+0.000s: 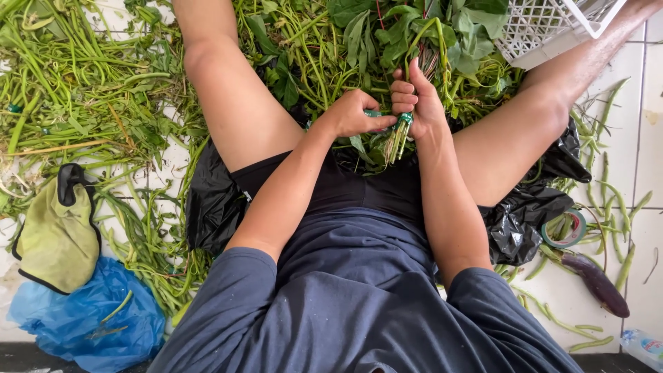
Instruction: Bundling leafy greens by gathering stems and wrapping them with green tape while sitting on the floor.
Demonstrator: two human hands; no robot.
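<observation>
The right hand (pixel 418 103) is closed in a fist around a bunch of leafy green stalks (pixel 407 41), gripping it just above the cut ends, which point down toward the lap. The left hand (pixel 356 114) pinches a strip of green tape (pixel 404 119) between thumb and fingers, touching the bunch at the point where the tape wraps the stems. The bunch sits between the 2 bare legs, over the edge of a black plastic sheet (pixel 214 207). By appearance the bunch is light, with bendable stems and soft leaves that bruise easily; the firm hold belongs on the lower stems near the tape, not on the leaves. The stems may slip against each other if the grip loosens. Loose greens (pixel 83 76) cover the tiled floor (pixel 649 173) to the left and ahead, crowding the working area. A white plastic crate (pixel 552 27) lies tilted at the upper right, touching the pile. A roll of green tape (pixel 564 229) rests near the right leg, with long green beans (pixel 615 200) and 1 purple eggplant (pixel 597 283) beside it. An olive cloth with black trim (pixel 59 235) lies on a blue plastic bag (pixel 90 321) at the lower left, well apart from both hands.
</observation>
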